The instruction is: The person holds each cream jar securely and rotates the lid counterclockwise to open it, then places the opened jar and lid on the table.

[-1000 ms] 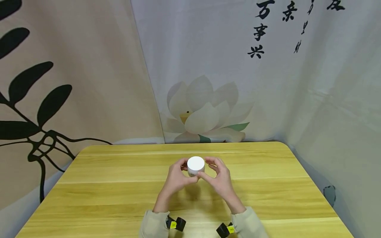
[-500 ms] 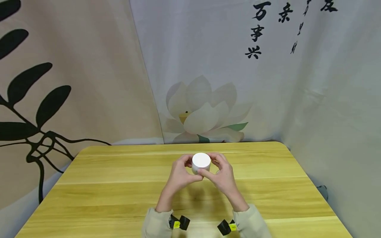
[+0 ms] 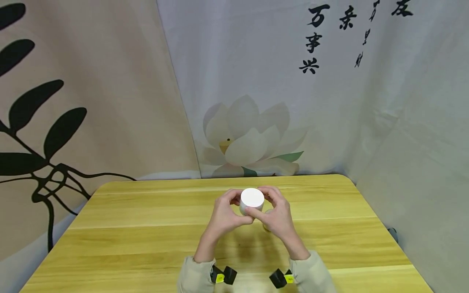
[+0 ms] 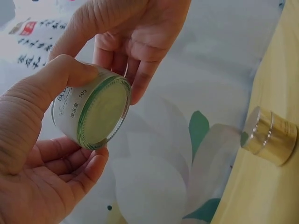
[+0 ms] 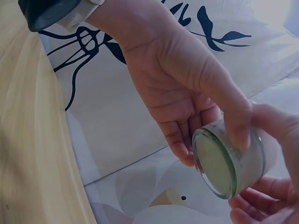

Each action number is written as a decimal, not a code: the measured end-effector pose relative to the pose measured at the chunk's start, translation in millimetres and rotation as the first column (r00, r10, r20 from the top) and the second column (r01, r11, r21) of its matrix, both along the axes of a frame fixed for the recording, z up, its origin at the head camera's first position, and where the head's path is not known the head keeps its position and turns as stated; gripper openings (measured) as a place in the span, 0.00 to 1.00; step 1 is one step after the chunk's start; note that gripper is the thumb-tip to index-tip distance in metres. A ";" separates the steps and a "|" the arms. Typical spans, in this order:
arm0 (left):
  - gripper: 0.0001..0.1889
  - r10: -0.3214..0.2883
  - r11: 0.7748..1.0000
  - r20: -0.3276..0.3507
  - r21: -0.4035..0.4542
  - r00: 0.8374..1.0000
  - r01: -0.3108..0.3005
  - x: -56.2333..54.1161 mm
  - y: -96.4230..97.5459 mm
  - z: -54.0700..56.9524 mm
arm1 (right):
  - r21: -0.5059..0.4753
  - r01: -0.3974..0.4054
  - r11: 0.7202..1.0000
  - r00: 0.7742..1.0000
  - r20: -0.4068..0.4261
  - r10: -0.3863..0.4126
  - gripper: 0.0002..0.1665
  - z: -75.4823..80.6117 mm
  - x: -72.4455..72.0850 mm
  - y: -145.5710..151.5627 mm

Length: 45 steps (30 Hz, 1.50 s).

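A small cream jar (image 3: 252, 198) with a white round top is held above the table between both hands. Its clear, green-tinged glass base and a "50g" label show on the jar (image 4: 91, 112) in the left wrist view. The left hand (image 3: 228, 213) grips its left side, thumb on the near side and fingers beyond. From the right, the right hand (image 3: 276, 213) pinches it, its thumb (image 5: 275, 121) lying on the wall in the right wrist view. A gold cylindrical container (image 4: 272, 135) stands on the table, mostly hidden behind the right hand in the head view.
The wooden table (image 3: 146, 232) has rounded far corners. Behind it hangs a cloth backdrop (image 3: 128, 81) with printed leaves, a lotus and dark characters. Both wrists wear black camera mounts (image 3: 230, 275) over light sleeves.
Both hands and the jar have shifted right and slightly up. The right fingers, apart from the jar at first, have closed in on it. The gold container has come partly into sight.
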<state>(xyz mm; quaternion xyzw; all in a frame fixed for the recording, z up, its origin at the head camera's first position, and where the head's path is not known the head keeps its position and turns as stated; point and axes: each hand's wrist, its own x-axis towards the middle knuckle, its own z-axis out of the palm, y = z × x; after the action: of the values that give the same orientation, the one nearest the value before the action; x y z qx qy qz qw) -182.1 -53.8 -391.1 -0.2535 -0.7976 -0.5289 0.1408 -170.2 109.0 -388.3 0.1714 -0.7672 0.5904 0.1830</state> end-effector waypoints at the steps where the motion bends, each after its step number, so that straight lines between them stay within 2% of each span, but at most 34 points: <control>1: 0.27 -0.004 1.000 -0.001 0.003 1.000 0.004 0.1 0.1 0.7 | -0.006 -0.007 1.000 1.000 -0.005 0.007 0.28 1.0 0.4 0.9; 10: 0.26 -0.020 1.000 -0.024 0.011 0.999 0.021 2.7 1.9 5.3 | -0.018 -0.060 0.998 0.998 -0.016 0.060 0.26 8.2 3.9 6.8; 19: 0.26 -0.025 1.000 -0.033 0.013 0.999 0.026 5.3 2.2 6.2 | -0.006 -0.076 0.997 0.997 -0.006 0.076 0.26 10.7 5.9 8.4; 27: 0.26 -0.034 0.999 -0.043 0.017 0.998 0.035 5.0 0.9 4.0 | 0.022 -0.094 0.995 0.996 -0.010 0.094 0.24 34.7 20.9 3.5; 29: 0.26 -0.045 0.999 -0.042 0.018 0.998 0.045 4.9 0.2 4.2 | 0.026 -0.105 0.994 0.994 -0.022 0.106 0.23 33.9 20.3 4.4; 34: 0.25 -0.072 0.997 -0.036 0.023 0.997 0.073 6.1 -1.5 5.3 | 0.039 -0.155 0.987 0.986 -0.046 0.157 0.26 16.2 9.3 10.1; 38: 0.25 -0.085 0.996 -0.029 0.033 0.996 0.086 7.2 -2.4 6.0 | 0.030 -0.194 0.981 0.980 -0.028 0.195 0.27 7.8 4.0 12.4; 41: 0.25 -0.080 0.996 -0.034 0.039 0.996 0.081 7.5 -3.0 6.1 | 0.025 -0.174 0.984 0.984 -0.032 0.174 0.29 6.6 4.5 11.5; 45: 0.26 -0.058 0.998 -0.058 0.026 0.997 0.060 7.8 -2.9 6.9 | 0.009 -0.093 0.996 0.995 -0.046 0.094 0.29 7.9 6.5 8.0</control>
<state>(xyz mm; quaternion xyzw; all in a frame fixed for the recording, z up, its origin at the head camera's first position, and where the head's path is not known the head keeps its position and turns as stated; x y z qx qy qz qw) -174.3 -56.8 -384.2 -0.2900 -0.7779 -0.5365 0.1515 -163.7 117.0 -380.4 0.2215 -0.7559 0.5914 0.1725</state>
